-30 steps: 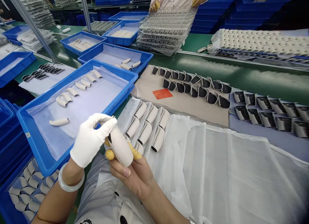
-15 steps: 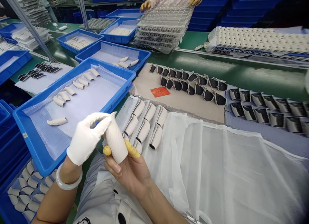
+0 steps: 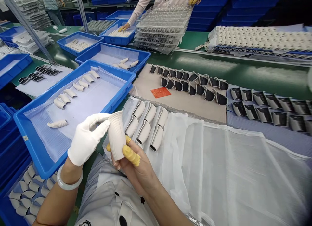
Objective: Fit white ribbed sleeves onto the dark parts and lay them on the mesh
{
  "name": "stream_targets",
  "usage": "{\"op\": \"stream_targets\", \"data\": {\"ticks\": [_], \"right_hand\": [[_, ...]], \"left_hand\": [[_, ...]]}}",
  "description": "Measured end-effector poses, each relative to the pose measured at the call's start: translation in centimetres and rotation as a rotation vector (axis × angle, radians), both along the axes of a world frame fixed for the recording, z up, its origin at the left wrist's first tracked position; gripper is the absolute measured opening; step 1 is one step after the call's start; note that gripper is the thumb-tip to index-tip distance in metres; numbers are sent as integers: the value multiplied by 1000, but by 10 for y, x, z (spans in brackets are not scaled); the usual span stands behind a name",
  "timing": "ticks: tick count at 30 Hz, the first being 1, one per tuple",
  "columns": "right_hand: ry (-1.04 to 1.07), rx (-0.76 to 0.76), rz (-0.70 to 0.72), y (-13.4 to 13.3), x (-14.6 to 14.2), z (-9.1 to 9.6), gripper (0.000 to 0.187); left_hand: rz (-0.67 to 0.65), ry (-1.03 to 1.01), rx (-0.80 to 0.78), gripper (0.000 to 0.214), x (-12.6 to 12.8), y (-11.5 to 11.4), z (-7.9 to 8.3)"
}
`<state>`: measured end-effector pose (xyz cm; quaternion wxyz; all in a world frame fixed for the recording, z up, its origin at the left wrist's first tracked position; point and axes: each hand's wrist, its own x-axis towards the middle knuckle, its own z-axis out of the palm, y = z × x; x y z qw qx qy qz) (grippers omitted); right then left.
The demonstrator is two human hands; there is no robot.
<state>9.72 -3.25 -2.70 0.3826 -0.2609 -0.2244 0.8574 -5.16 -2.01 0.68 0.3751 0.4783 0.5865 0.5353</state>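
Observation:
A cream, ribbed, curved shell piece [image 3: 116,135] stands upright between my two hands. My left hand [image 3: 89,136], in a white glove, pinches its upper left edge with thumb and fingertips. Lower down, my right hand [image 3: 136,161], with yellow finger cots on some fingers, grips the piece near its bottom end. Just beyond, several similar shell pieces [image 3: 144,131] lie in rows on a white sheet. To the left, a blue tray [image 3: 24,128] lined with white paper holds several more ribbed pieces [image 3: 70,92].
White cloth [image 3: 219,161] covers the bench at right. Dark-lined shells [image 3: 195,86] stand in rows behind it, near a red card [image 3: 161,92]. A co-worker's gloved hand [image 3: 123,27] reaches into a far tray beside stacked clear trays [image 3: 161,31]. A blue bin of shells [image 3: 26,200] sits lower left.
The shell piece has been turned between my hands, and my right thumb and fingers have shifted on it. Across the bench, the co-worker's hand moved from the clear trays to a blue tray.

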Motion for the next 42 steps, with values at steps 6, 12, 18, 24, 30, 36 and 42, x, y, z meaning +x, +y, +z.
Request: {"op": "stream_targets", "data": {"ticks": [6, 12, 18, 24, 30, 36, 42], "right_hand": [[-187, 129, -31, -2, 9, -4, 39], [-368, 236, -37, -5, 20, -6, 39], [-402, 283, -251, -13, 34, -5, 42], [-419, 277, -317, -14, 44, -2, 31], [-499, 245, -356, -11, 50, -1, 32], [-719, 205, -272, -11, 67, -21, 37], [-1092, 383, -349, -39, 86, -55, 25]], "left_hand": [[-39, 188, 34, 25, 5, 2, 7], [-26, 379, 45, 15, 19, 10, 12], [29, 150, -232, 24, 29, 31, -12], [-86, -23, -409, 35, 37, 40, -38], [-116, 5, -433, 36, 47, 43, -46], [-54, 170, -220, 26, 67, 45, -49], [-471, 583, -45, 9, 91, 50, -50]]}}
